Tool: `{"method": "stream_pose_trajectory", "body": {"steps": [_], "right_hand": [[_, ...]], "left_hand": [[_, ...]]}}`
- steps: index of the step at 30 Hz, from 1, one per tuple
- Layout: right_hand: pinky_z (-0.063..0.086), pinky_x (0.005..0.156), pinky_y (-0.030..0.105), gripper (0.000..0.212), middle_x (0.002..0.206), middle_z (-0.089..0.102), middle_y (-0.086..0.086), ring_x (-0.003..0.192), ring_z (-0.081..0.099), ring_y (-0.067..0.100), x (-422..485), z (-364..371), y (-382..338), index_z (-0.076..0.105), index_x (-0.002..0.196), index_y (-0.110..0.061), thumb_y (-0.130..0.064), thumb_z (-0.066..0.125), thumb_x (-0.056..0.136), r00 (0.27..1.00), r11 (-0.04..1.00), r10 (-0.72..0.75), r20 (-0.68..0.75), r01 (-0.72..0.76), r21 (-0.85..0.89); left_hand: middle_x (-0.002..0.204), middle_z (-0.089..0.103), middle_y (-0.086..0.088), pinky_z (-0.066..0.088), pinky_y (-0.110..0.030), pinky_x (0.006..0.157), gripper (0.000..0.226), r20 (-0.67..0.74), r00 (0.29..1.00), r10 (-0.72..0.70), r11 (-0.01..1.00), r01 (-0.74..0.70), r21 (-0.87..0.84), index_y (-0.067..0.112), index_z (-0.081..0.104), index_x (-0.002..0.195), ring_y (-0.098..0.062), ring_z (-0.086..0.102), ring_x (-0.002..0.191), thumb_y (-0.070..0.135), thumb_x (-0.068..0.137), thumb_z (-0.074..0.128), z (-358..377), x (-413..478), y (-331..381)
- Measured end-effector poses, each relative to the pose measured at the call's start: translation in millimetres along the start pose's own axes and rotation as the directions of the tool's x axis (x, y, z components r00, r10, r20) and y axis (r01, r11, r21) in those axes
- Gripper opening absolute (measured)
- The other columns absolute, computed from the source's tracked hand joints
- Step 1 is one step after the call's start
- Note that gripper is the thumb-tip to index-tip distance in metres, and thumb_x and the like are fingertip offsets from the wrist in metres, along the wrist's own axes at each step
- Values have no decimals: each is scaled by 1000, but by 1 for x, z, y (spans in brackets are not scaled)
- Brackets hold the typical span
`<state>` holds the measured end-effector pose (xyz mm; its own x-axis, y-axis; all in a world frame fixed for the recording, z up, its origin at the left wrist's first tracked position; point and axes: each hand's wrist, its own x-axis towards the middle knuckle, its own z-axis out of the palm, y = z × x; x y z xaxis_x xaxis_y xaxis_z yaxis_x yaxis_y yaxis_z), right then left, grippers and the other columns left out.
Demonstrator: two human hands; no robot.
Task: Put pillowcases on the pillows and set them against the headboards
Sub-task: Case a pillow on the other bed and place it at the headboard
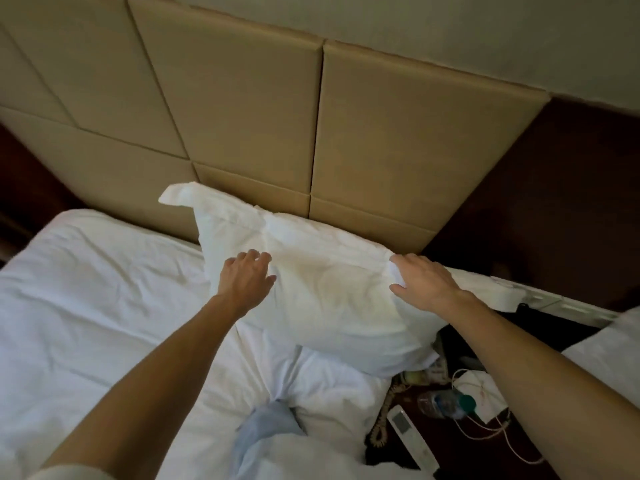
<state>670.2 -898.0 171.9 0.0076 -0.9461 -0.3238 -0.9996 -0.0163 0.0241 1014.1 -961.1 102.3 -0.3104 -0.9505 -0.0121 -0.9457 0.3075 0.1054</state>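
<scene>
A white pillow in its pillowcase (322, 282) leans against the beige padded headboard (242, 116) at the right end of the bed, its loose case flap sticking up at the upper left. My left hand (247, 277) rests on the pillow's left side with fingers bent and spread. On the pillow's right edge, my right hand (424, 280) pinches the fabric between thumb and fingers. The pillow's lower right corner overhangs the bed edge.
A rumpled white duvet (86, 299) covers the bed. A pale blue cloth (266, 434) lies near me. To the right, a dark nightstand (491, 455) holds a plastic bottle (446, 403), a remote (412, 438), a coiled phone cord and cables. Another white bed corner (609, 348) shows far right.
</scene>
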Motion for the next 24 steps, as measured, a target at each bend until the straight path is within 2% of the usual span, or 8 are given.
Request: {"method": "stream_pose_trajectory", "body": {"steps": [5,10,13,15,17,19,21,24], "right_hand": [[36,107,43,57,153,28,10,138,31,30,-37,19,-8,33,146,-20,-36,51,95,995,996,-94,36,94,4],[39,103,41,44,145,41,7,132,39,27,-52,39,-7,47,139,-20,-30,48,96,985,985,-174,14,174,-9],[49,83,38,23,113,60,-2,106,54,20,-60,63,-9,64,111,-23,-26,48,96,992,987,-93,-87,103,122],[50,64,35,22,81,61,-3,80,60,21,-62,83,-10,62,81,-20,-30,48,94,993,953,92,-67,-69,294],[47,58,34,35,63,58,0,67,61,26,-61,102,-11,55,66,-15,-39,51,91,952,779,295,85,-291,555],[54,64,37,40,70,68,6,67,65,25,-59,120,-11,65,73,-10,-48,60,83,840,423,450,304,-500,755],[56,66,36,51,86,70,10,70,63,22,-56,137,-9,68,97,-7,-55,69,79,710,60,480,515,-613,788],[56,90,43,86,121,56,13,99,63,26,-50,150,-7,50,127,-18,-72,75,65,614,-258,263,744,-699,668]], "left_hand": [[123,63,-6,48,-40,89,41,88,993,-78,997,80,-19,21,60,124,-25,62,106,48,94,56,-1,-51,31],[127,59,-7,51,-42,90,48,266,925,-272,905,340,-256,22,56,128,-26,60,110,54,93,54,9,-74,45],[131,58,-8,48,-40,94,59,361,847,-390,687,529,-499,18,52,133,-26,58,114,57,89,59,25,-83,54],[132,55,-9,48,-41,95,71,487,756,-438,372,646,-667,16,46,138,-26,55,116,60,85,64,35,-87,62],[133,50,-8,53,-48,91,82,668,625,-404,-37,719,-694,16,45,136,-28,52,121,66,75,71,44,-86,68],[141,43,-13,57,-56,84,98,804,516,-296,-377,710,-595,16,46,136,-35,49,126,69,60,81,54,-83,71],[152,34,-16,57,-60,82,115,854,461,-239,-518,684,-514,17,41,145,-38,44,132,71,53,84,65,-74,75],[158,22,-16,52,-66,86,124,892,401,-209,-633,639,-436,25,28,153,-42,34,140,85,53,71,78,-53,87]]}}
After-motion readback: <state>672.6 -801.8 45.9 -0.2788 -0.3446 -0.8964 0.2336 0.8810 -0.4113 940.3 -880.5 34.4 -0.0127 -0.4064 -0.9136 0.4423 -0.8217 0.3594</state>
